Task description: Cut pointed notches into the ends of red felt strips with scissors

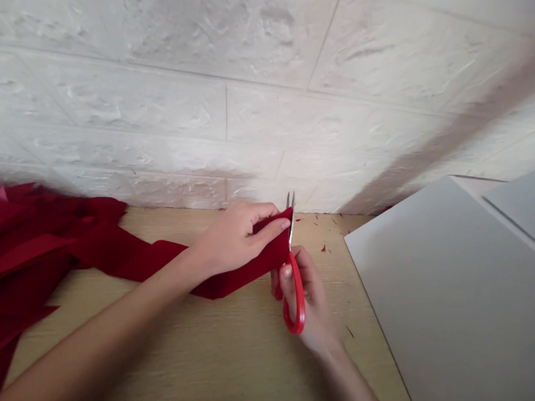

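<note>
My left hand (pixel 241 235) is closed on the end of a long dark red fabric strip (pixel 243 273), pinching it between thumb and fingers. My right hand (pixel 306 296) grips a pair of scissors (pixel 295 308) with red handles. The metal blades point up toward the wall and lie along the strip's right end, slightly apart at the tips. Whether they have cut into the fabric cannot be made out. From my left hand the strip runs leftward under my forearm to a heap of red fabric (pixel 8 248).
A white textured brick-pattern wall (pixel 178 101) rises behind the light wooden table (pixel 208 363). Small red scraps (pixel 323 249) lie on the tabletop near the wall. A large white panel or box (pixel 455 289) stands at the right.
</note>
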Demonstrator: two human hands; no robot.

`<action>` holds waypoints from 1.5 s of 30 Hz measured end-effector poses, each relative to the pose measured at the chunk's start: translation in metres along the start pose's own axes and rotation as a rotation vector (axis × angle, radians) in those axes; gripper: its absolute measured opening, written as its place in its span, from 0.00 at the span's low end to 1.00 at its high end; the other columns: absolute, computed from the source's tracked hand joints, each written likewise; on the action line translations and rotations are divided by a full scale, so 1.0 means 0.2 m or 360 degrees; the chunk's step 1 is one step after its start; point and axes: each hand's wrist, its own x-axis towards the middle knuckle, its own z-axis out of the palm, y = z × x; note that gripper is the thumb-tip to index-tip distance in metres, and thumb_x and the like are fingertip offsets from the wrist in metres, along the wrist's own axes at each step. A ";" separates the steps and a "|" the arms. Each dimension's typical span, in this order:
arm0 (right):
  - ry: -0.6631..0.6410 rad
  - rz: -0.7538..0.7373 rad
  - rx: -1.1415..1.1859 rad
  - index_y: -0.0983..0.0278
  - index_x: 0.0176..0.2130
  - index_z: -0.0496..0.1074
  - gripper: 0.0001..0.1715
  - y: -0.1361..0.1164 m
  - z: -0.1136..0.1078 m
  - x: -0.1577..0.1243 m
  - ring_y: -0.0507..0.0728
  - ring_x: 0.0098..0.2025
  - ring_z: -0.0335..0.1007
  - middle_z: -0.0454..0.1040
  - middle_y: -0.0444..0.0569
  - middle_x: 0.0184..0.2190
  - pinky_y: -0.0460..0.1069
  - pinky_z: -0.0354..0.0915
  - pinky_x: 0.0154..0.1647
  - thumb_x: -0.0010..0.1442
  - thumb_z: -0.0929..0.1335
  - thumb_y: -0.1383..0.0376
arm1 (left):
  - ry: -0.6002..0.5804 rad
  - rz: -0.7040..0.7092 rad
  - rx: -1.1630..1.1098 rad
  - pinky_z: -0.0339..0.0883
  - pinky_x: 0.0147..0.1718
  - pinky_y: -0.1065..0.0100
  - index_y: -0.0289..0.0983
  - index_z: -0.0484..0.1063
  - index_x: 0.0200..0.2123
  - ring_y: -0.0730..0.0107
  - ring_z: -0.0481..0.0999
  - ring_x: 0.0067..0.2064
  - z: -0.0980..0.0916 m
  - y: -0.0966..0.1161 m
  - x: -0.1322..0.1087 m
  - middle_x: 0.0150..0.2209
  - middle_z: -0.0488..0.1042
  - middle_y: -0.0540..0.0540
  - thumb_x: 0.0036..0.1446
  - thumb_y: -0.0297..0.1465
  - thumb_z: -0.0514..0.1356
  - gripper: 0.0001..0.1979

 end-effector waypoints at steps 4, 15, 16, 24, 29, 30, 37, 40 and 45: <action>0.0013 -0.0031 0.0053 0.60 0.36 0.61 0.26 0.01 0.01 0.01 0.48 0.23 0.50 0.60 0.38 0.24 0.46 0.50 0.24 0.61 0.69 0.42 | 0.0018 0.0021 0.0014 0.52 0.24 0.71 0.36 0.62 0.26 0.79 0.60 0.25 -0.01 0.00 0.00 0.22 0.62 0.55 0.67 0.37 0.53 0.18; 0.0530 -0.0095 0.0224 0.60 0.34 0.64 0.26 0.04 -0.13 0.09 0.48 0.19 0.55 0.62 0.38 0.18 0.45 0.52 0.19 0.63 0.67 0.41 | -0.0054 -0.0026 0.0054 0.53 0.24 0.71 0.36 0.62 0.26 0.78 0.60 0.25 0.01 0.01 -0.01 0.22 0.62 0.55 0.67 0.40 0.53 0.19; 0.0524 -0.0077 0.0225 0.60 0.34 0.64 0.26 0.04 -0.13 0.09 0.48 0.19 0.55 0.61 0.38 0.18 0.45 0.52 0.20 0.62 0.68 0.41 | -0.0041 -0.0026 0.0057 0.52 0.24 0.71 0.36 0.62 0.25 0.79 0.60 0.24 0.01 0.02 -0.01 0.22 0.61 0.55 0.67 0.40 0.53 0.19; 0.0540 0.0065 -0.0437 0.61 0.32 0.64 0.29 0.03 -0.22 0.11 0.50 0.21 0.59 0.68 0.41 0.21 0.46 0.56 0.24 0.56 0.70 0.39 | 0.0000 -0.0059 0.0053 0.52 0.23 0.72 0.37 0.63 0.25 0.79 0.59 0.23 -0.02 0.05 -0.02 0.21 0.60 0.55 0.67 0.42 0.53 0.20; 0.0777 0.0302 -0.1477 0.60 0.37 0.69 0.19 0.05 -0.36 0.15 0.58 0.31 0.72 0.78 0.49 0.32 0.49 0.56 0.29 0.60 0.68 0.48 | -0.0433 -0.0116 0.0143 0.65 0.35 0.69 0.44 0.73 0.47 0.69 0.76 0.39 -0.04 0.07 -0.06 0.43 0.79 0.51 0.65 0.49 0.54 0.19; 0.0801 0.0367 -0.1638 0.60 0.39 0.69 0.17 0.05 -0.38 0.15 0.59 0.33 0.73 0.79 0.50 0.34 0.49 0.56 0.30 0.62 0.67 0.49 | -0.0588 -0.0140 0.0178 0.67 0.38 0.68 0.46 0.71 0.52 0.67 0.77 0.43 -0.04 0.08 -0.07 0.48 0.78 0.51 0.64 0.51 0.54 0.21; 0.0695 0.0621 -0.2130 0.61 0.45 0.70 0.18 0.03 -0.41 0.15 0.63 0.39 0.75 0.79 0.52 0.37 0.50 0.53 0.30 0.67 0.64 0.50 | -0.1002 -0.0280 0.0660 0.65 0.58 0.54 0.45 0.59 0.67 0.50 0.66 0.65 -0.08 0.04 -0.13 0.69 0.62 0.43 0.62 0.55 0.52 0.36; 0.0645 0.0636 -0.2186 0.62 0.46 0.71 0.19 0.03 -0.41 0.15 0.63 0.40 0.75 0.79 0.54 0.40 0.51 0.54 0.31 0.67 0.64 0.51 | -0.0995 -0.0380 0.0809 0.58 0.64 0.52 0.43 0.61 0.67 0.51 0.62 0.67 -0.15 -0.02 -0.21 0.68 0.62 0.43 0.59 0.50 0.59 0.36; 0.0593 0.0611 -0.2186 0.63 0.46 0.72 0.18 0.03 -0.42 0.14 0.62 0.41 0.74 0.78 0.55 0.43 0.50 0.56 0.34 0.67 0.66 0.52 | -0.0951 -0.0604 0.1037 0.60 0.63 0.53 0.44 0.66 0.63 0.48 0.62 0.67 -0.28 -0.15 -0.40 0.66 0.65 0.43 0.46 0.38 0.69 0.39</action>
